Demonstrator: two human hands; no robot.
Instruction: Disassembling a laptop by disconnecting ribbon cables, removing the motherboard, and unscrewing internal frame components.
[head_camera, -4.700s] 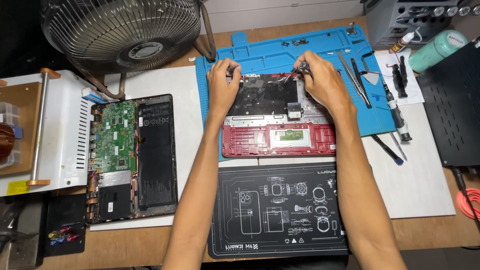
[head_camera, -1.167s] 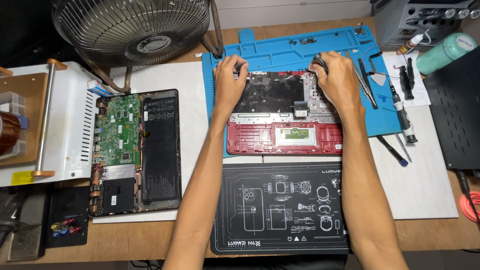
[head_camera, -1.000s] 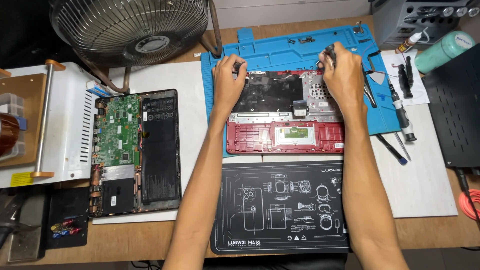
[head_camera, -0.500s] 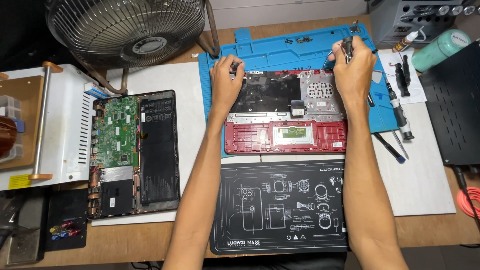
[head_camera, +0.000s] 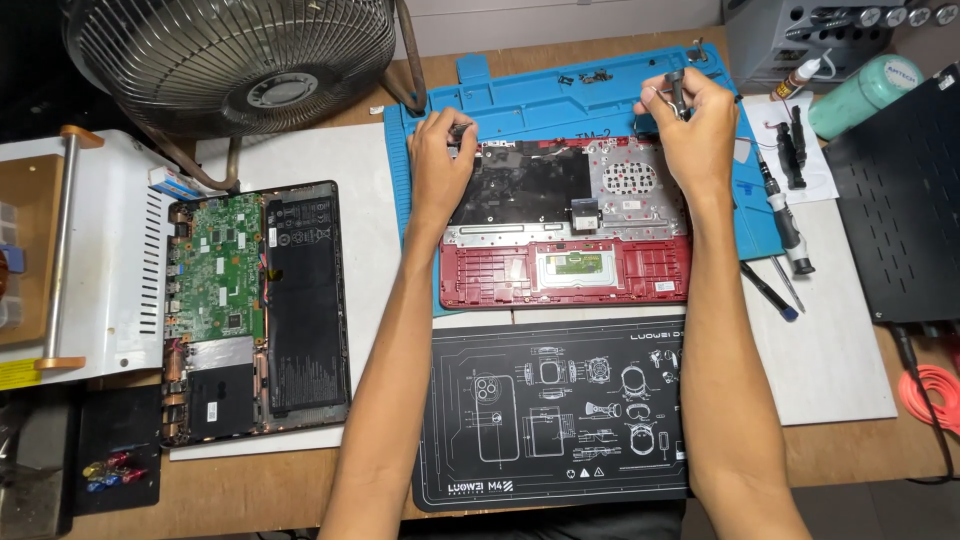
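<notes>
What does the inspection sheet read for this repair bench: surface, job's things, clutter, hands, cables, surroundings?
Surface: wooden bench carrying a blue mat, white sheets and a black printed mat.
Job's things: red laptop shell, inside up, on the blue mat; opened laptop base with green board to its left.
Clutter: screwdrivers at right, small screws on the blue mat, green bottle.
Hands: left hand rests on the shell's top-left corner; right hand holds a small dark tool upright above the top-right corner.
Cables: orange coil, right edge.
Surroundings: desk fan, white machine at left.
</notes>
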